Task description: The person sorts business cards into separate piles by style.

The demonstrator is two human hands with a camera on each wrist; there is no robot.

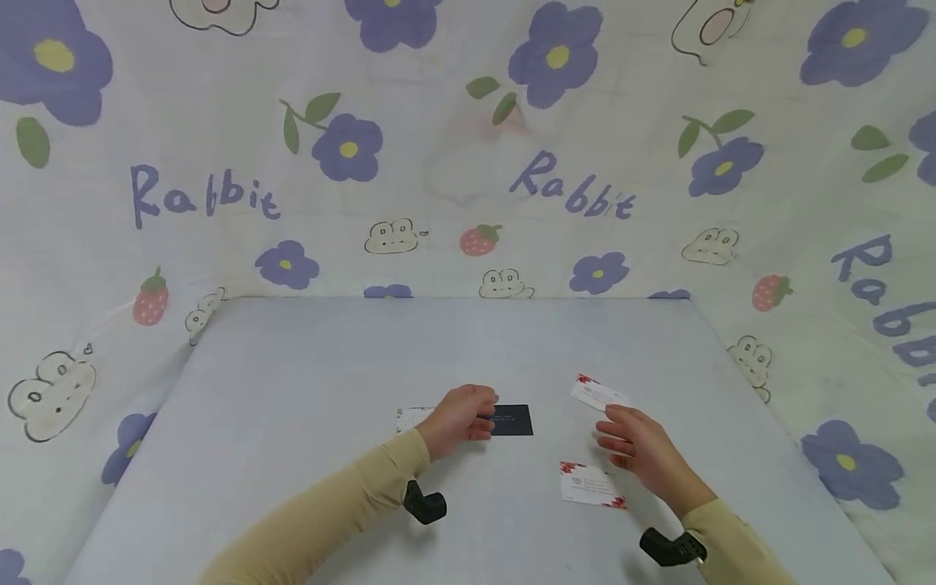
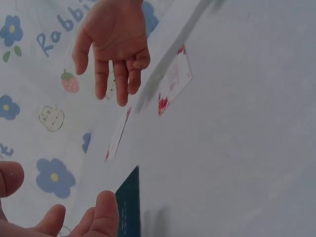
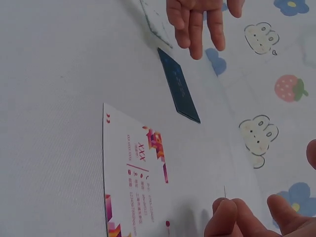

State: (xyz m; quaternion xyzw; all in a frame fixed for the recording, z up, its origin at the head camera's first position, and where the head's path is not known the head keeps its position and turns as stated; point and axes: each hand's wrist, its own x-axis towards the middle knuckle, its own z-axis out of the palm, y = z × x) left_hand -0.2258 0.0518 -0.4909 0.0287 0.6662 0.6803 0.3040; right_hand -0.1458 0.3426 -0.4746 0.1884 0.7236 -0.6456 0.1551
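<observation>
My left hand (image 1: 457,418) hovers over the table between a dark business card (image 1: 515,420) and a white card with black marks (image 1: 411,418), partly covering both. Its fingers are loosely bent and hold nothing. To the right, my right hand (image 1: 651,455) hangs above the table with relaxed fingers and nothing in them. One white business card with red corners (image 1: 587,486) lies in front of it, to the left. A second red-and-white card (image 1: 595,392) lies slanted just beyond its fingertips. In the right wrist view, printed text shows on the nearer white card (image 3: 133,173).
The cards lie flat on a pale grey table (image 1: 329,349). A white cloth (image 1: 439,162) with purple flowers, strawberries and rabbits hangs behind it and along both sides. A black wrist camera (image 1: 426,504) sits on the left wrist, another (image 1: 671,548) on the right.
</observation>
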